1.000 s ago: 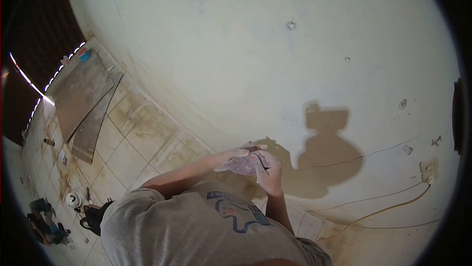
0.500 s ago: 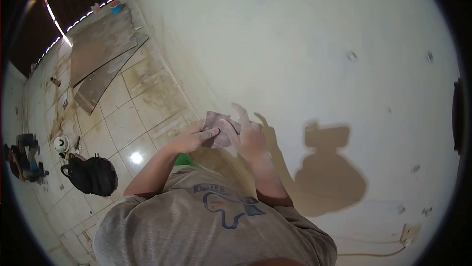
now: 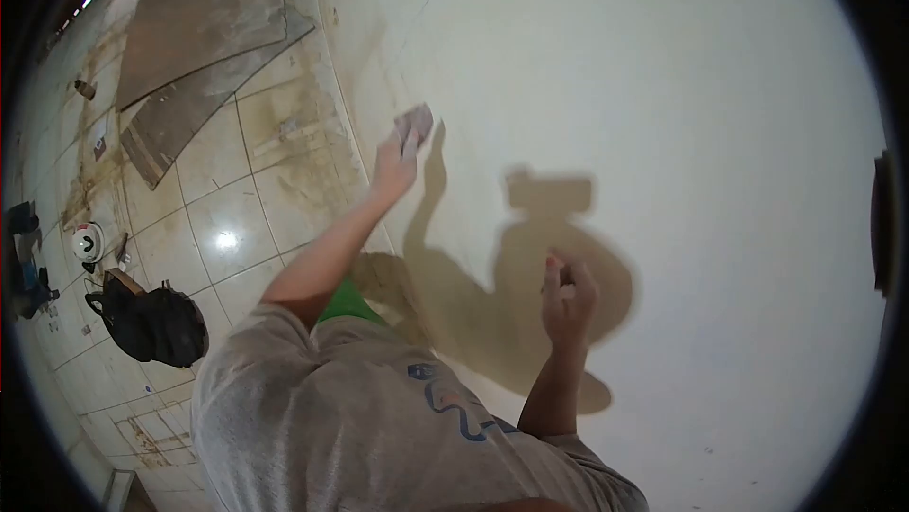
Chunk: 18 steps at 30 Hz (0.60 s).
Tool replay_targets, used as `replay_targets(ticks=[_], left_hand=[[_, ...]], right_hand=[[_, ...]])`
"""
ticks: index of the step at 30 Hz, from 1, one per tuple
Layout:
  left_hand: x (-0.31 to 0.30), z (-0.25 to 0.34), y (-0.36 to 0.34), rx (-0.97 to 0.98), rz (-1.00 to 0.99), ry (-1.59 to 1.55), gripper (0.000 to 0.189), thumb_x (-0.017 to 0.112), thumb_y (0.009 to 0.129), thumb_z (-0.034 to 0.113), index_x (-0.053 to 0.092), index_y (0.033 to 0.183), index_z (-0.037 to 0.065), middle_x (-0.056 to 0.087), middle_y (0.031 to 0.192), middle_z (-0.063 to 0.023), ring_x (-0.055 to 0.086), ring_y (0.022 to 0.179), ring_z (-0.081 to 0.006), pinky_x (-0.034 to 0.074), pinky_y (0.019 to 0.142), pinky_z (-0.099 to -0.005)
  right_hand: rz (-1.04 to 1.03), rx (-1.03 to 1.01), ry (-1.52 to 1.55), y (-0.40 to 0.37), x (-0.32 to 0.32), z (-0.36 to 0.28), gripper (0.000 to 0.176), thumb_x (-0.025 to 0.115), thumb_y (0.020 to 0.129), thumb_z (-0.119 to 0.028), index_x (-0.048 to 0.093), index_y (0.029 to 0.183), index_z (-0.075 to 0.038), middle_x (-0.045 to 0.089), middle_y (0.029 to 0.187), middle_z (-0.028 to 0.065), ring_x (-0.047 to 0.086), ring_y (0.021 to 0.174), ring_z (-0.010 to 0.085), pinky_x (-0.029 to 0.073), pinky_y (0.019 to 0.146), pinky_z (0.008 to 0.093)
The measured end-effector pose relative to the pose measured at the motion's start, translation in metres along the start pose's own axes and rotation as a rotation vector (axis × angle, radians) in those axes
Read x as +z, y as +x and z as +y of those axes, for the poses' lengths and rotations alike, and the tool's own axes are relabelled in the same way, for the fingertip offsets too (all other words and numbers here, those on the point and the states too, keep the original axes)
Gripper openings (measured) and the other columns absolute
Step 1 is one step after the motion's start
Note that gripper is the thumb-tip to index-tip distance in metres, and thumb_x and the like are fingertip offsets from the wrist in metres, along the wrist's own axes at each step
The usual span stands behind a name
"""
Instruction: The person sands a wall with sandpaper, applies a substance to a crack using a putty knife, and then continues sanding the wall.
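Note:
My left hand (image 3: pixel 396 166) is closed around a folded piece of greyish-purple sandpaper (image 3: pixel 415 122). It reaches out to the white wall (image 3: pixel 682 86), close to the corner where wall and floor meet. The paper is at the wall surface; firm contact I cannot make out. Lower down and to the right, my right hand (image 3: pixel 570 304) is raised in front of the wall, fingers half curled with a gap between them and nothing visible inside. Shadows of my head and arms fall on the wall around both hands.
Stained floor tiles (image 3: pixel 222 218) lie at left. Brown boards (image 3: pixel 204 24) rest on them at the back. A black backpack (image 3: pixel 151 323) sits on the floor beside a white round object (image 3: pixel 87 242). A dark object (image 3: pixel 881 223) shows at the right edge.
Both hands were together on the sandpaper before. My left hand has carried it up to the wall, while my right hand let go and moved right and down. The view has shifted.

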<state>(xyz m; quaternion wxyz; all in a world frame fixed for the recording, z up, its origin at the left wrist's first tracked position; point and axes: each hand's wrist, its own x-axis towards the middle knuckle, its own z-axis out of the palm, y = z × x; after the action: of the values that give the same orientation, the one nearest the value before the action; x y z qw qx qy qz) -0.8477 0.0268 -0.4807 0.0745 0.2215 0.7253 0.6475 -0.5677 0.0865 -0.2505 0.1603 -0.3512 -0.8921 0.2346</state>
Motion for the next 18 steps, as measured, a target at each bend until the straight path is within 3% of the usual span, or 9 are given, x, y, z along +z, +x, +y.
replay_targets(ticks=[1,3,6,8,9,11,14,17,18], left_hand=[[0.006,-0.022,0.027,0.053,0.011,0.038,0.045,0.045,0.105,0.022,0.049,0.139,-0.007,0.065,0.117,-0.0323,0.06,0.116,-0.0484,0.049,0.1,-0.0479],[0.001,-0.017,0.078,-0.093,-0.065,0.023,0.046,0.044,0.104,0.018,0.047,0.142,-0.007,0.063,0.127,-0.0304,0.057,0.125,-0.0452,0.045,0.108,-0.0456],[0.045,-0.012,0.097,-0.135,-0.065,-0.26,0.053,0.044,0.103,0.014,0.035,0.152,-0.004,0.042,0.153,-0.0287,0.038,0.144,-0.0432,0.033,0.118,-0.0458],[0.102,0.001,0.061,0.102,-0.078,-0.154,0.063,0.041,0.105,0.018,0.016,0.16,-0.002,0.007,0.168,-0.0251,0.007,0.155,-0.0429,0.019,0.124,-0.0478],[0.108,-0.001,0.038,0.242,-0.142,-0.132,0.066,0.04,0.106,0.02,0.008,0.16,-0.002,0.0,0.168,-0.0254,-0.001,0.155,-0.0431,0.017,0.124,-0.0489],[0.097,0.013,-0.006,0.253,-0.263,-0.296,0.068,0.038,0.107,0.022,0.002,0.16,-0.004,-0.007,0.168,-0.0254,-0.009,0.155,-0.0424,0.015,0.124,-0.0498],[0.108,-0.02,-0.013,0.107,-0.278,-0.554,0.064,0.037,0.108,0.021,0.009,0.16,-0.005,0.002,0.168,-0.0247,0.001,0.156,-0.0391,0.017,0.124,-0.0464],[0.091,-0.019,0.063,-0.198,-0.04,-0.099,0.056,0.033,0.11,0.027,0.027,0.157,-0.002,0.027,0.165,-0.0198,0.029,0.152,-0.03,0.019,0.124,-0.0357],[0.068,-0.007,0.104,-0.111,0.147,-0.179,0.051,0.032,0.109,0.021,0.033,0.156,-0.001,0.037,0.159,-0.0227,0.034,0.149,-0.033,0.023,0.122,-0.0371]], right_hand=[[-0.079,0.077,0.011,0.024,-0.004,-0.018,0.024,0.065,0.097,-0.012,0.068,0.119,-0.002,0.066,0.072,0.0115,0.065,0.066,0.0208,0.053,0.068,0.0323],[-0.171,0.026,-0.035,0.068,0.001,-0.047,0.028,0.063,0.097,-0.012,0.066,0.124,-0.002,0.068,0.078,0.0136,0.067,0.072,0.0245,0.053,0.073,0.0346],[-0.272,0.016,0.055,0.109,0.028,-0.064,0.034,0.06,0.099,-0.016,0.062,0.131,-0.002,0.07,0.093,0.0184,0.069,0.088,0.0309,0.052,0.083,0.0395],[-0.403,0.018,0.077,0.126,0.047,-0.067,0.038,0.056,0.102,-0.02,0.058,0.135,-0.002,0.07,0.1,0.02,0.068,0.096,0.032,0.05,0.09,0.0404],[-0.506,0.021,0.05,0.131,0.058,-0.065,0.04,0.054,0.103,-0.021,0.056,0.138,-0.002,0.068,0.102,0.0198,0.067,0.098,0.0308,0.049,0.092,0.0395],[-0.669,0.038,0.028,0.135,0.077,-0.063,0.043,0.052,0.104,-0.024,0.053,0.142,-0.002,0.067,0.107,0.0212,0.065,0.103,0.0318,0.048,0.096,0.0395],[-0.835,0.074,0.01,0.134,0.092,-0.064,0.047,0.05,0.104,-0.026,0.049,0.144,-0.002,0.066,0.119,0.0257,0.063,0.113,0.0366,0.046,0.101,0.0419],[-0.946,0.167,0.013,0.139,0.09,-0.062,0.05,0.05,0.104,-0.026,0.045,0.147,-0.001,0.063,0.127,0.0277,0.061,0.119,0.0377,0.044,0.104,0.0428],[-0.946,0.216,0.049,0.141,0.088,-0.063,0.051,0.05,0.103,-0.025,0.044,0.148,0.0,0.063,0.127,0.0277,0.061,0.12,0.0375,0.044,0.105,0.0427]])
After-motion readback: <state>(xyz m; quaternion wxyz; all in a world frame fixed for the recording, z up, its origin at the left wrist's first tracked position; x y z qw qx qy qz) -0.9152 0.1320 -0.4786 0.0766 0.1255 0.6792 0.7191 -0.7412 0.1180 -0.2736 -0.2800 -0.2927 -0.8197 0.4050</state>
